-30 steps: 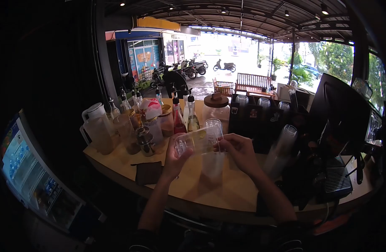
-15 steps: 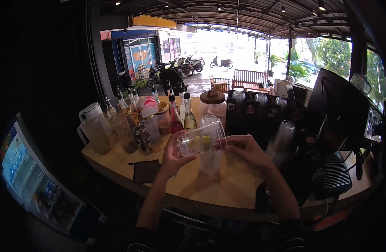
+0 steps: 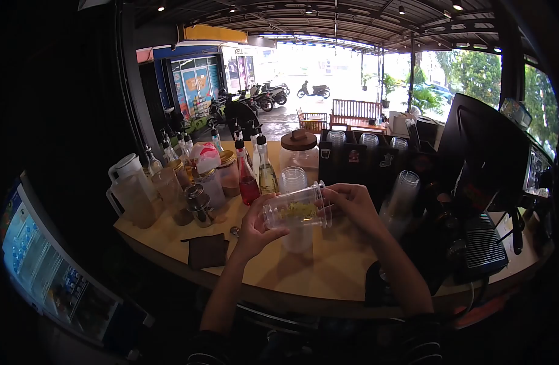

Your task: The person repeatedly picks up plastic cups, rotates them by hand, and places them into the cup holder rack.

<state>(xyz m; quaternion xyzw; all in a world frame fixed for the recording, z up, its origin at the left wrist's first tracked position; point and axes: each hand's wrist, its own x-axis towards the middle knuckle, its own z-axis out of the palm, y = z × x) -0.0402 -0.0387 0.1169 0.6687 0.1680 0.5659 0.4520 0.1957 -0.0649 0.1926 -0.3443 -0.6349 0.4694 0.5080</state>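
Note:
A clear plastic cup (image 3: 297,208) with a yellow-green print lies almost sideways between my hands, its rim toward the right; more than one rim shows there. My left hand (image 3: 255,231) is wrapped round the base end. At the rim end, my right hand (image 3: 352,207) pinches the edge with thumb and fingers. Just behind the held cup stands an upright stack of clear cups (image 3: 293,177) on the wooden counter (image 3: 264,264), partly hidden by it.
Pump bottles, such as a red one (image 3: 248,182), jars and a pitcher (image 3: 133,194) crowd the left. A wooden-lidded jar (image 3: 299,152), a black cup holder (image 3: 352,164) and another cup stack (image 3: 404,194) stand behind and right. A dark cloth (image 3: 207,250) lies at front left.
The held cup has turned so its print shows, with its rim end to the right. My right hand has shifted slightly along the rim. The whole view has shifted a little.

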